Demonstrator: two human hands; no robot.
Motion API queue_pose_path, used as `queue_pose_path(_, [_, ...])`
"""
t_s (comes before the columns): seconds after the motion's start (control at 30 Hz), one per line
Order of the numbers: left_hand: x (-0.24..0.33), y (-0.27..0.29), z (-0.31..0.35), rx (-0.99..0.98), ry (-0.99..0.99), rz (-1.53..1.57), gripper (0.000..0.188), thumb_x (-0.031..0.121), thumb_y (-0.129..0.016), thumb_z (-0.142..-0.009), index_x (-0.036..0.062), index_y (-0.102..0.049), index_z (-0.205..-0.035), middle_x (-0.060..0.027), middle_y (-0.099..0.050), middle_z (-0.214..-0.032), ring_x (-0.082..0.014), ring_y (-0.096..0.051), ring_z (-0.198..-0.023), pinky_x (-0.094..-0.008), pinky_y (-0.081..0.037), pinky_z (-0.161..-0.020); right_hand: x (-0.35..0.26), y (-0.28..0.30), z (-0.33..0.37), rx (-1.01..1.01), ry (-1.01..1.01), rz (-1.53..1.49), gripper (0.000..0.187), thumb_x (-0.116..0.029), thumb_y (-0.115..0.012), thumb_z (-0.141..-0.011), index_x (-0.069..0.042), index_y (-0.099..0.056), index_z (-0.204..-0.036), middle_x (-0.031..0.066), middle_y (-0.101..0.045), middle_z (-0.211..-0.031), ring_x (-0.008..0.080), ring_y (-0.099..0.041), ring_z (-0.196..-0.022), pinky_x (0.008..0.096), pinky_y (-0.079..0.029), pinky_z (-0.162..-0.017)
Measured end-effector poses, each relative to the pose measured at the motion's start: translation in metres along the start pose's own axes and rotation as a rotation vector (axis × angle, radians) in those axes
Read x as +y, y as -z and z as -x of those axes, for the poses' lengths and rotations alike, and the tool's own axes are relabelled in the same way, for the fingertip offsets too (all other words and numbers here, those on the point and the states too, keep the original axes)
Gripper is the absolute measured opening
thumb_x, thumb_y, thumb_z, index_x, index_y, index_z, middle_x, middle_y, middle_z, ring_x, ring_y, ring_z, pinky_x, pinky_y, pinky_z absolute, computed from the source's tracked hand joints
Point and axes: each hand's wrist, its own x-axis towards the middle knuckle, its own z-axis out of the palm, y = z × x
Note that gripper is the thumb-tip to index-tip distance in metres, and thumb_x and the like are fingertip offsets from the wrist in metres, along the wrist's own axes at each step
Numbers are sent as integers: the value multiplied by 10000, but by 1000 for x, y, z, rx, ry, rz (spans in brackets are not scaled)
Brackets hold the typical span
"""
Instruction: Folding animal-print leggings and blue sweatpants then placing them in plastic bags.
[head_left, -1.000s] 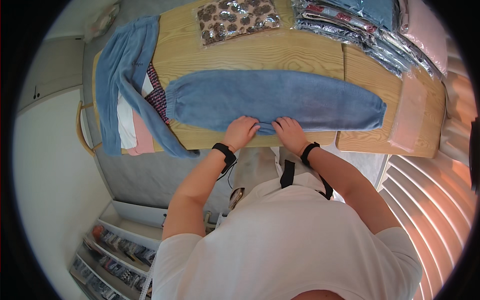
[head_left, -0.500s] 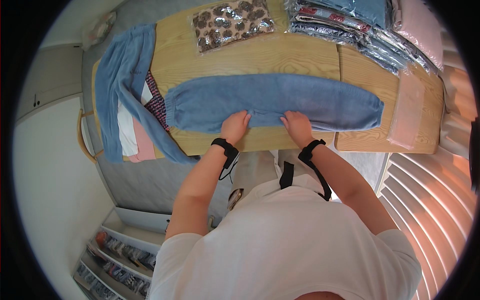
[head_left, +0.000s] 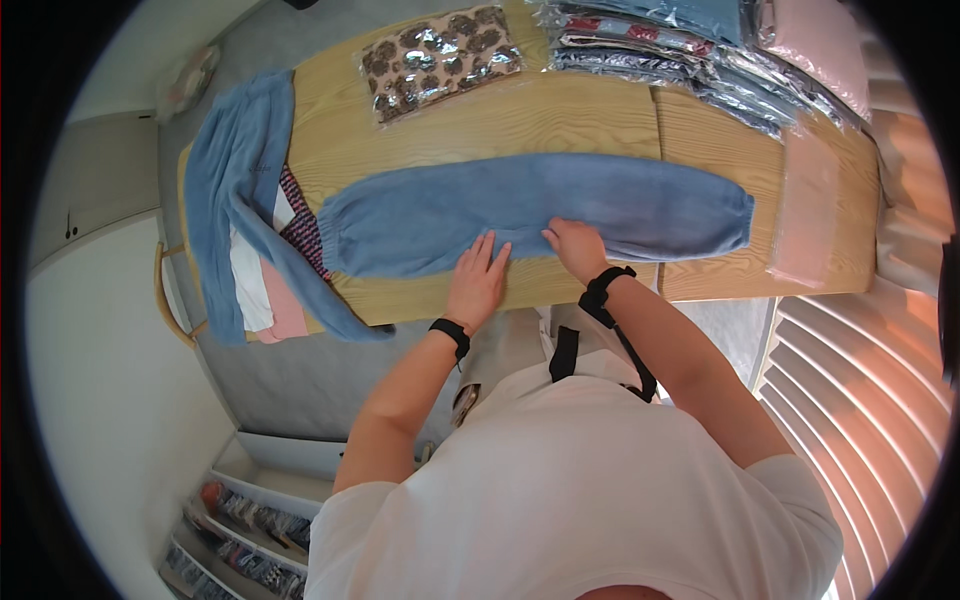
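Blue fleece sweatpants point(head_left: 540, 195) lie folded lengthwise across the table, with gathered cuffs at both short ends. My left hand point(head_left: 480, 275) rests on their near edge, fingers stretched out and spread over the fabric. Just to its right, my right hand point(head_left: 577, 245) is closed at the same edge, thumb and fingers drawn together on the cloth. To the left lies a matching blue fleece top point(head_left: 225, 190), partly over white, pink and dark patterned cloth pieces point(head_left: 303, 230). Each wrist wears a black band.
On the wooden table point(head_left: 590, 110) lies a leopard-patterned garment in clear plastic point(head_left: 440, 60). A stack of bagged clothes point(head_left: 690, 50) stands at the far right, near a flat pink plastic bag point(head_left: 808, 205). A chair point(head_left: 165, 290) stands left; low shelves point(head_left: 245, 510) hold packed items.
My left hand has let go of the edge and opened flat on the fabric. My right hand has shifted slightly left along the edge. The view has moved a little.
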Motion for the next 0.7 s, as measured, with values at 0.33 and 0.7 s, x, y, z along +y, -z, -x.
queue_pose_path(0.33, [2,-3,0,-209,108,-85,545,81,-501,-794,118,-434,-1333,-194,-341,-1414,-346,-341,-1304,-479,-321,-1031,158,84,48,321,-281,64,323,-197,-688,-730,-87,-599,-1021,148,-618,-994,328,-574,-946,419,-468,-803])
queue_pose_path(0.7, [-3,1,0,-279,133,-113,589,37,-533,-751,121,-438,-1326,-179,-336,-1425,-325,-340,-1312,-453,-334,-1031,293,142,100,366,-1030,-902,363,-251,-764,-704,-29,-628,-958,51,-633,-871,178,-576,-841,335,-466,-731])
